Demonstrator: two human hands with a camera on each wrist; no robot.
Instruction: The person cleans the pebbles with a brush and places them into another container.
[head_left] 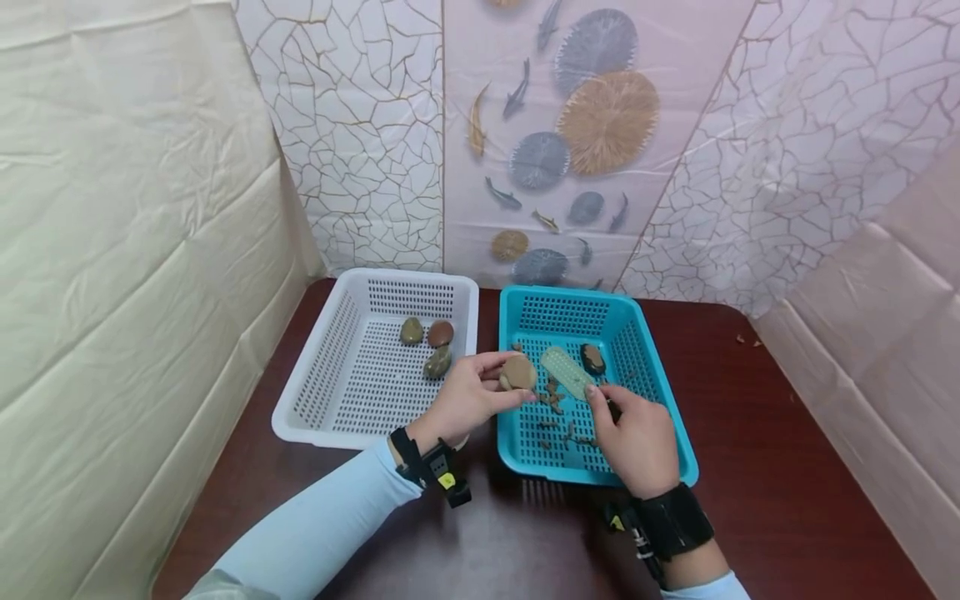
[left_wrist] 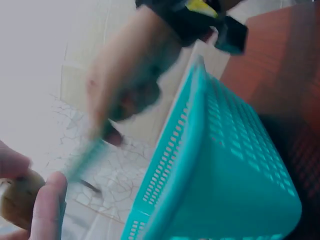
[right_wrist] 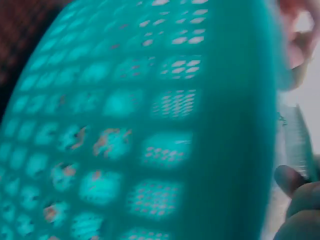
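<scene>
Between the thumb and fingers of my left hand is a round, pale stone with a flat brown patch of mud-like stuff on its upper face. The same stone shows at the left of the left wrist view. My right hand grips the end of a flat, pale green, brush-like oblong tool with a dotted face. That tool lies just right of the stone, over the blue basket. In the basket are a dark stone with a brown patch and several brown crumbs.
A white basket stands to the left, holding a green stone, a reddish-brown stone and a streaked stone. Both baskets sit on a dark red table. Fabric-covered walls enclose the table's sides and back.
</scene>
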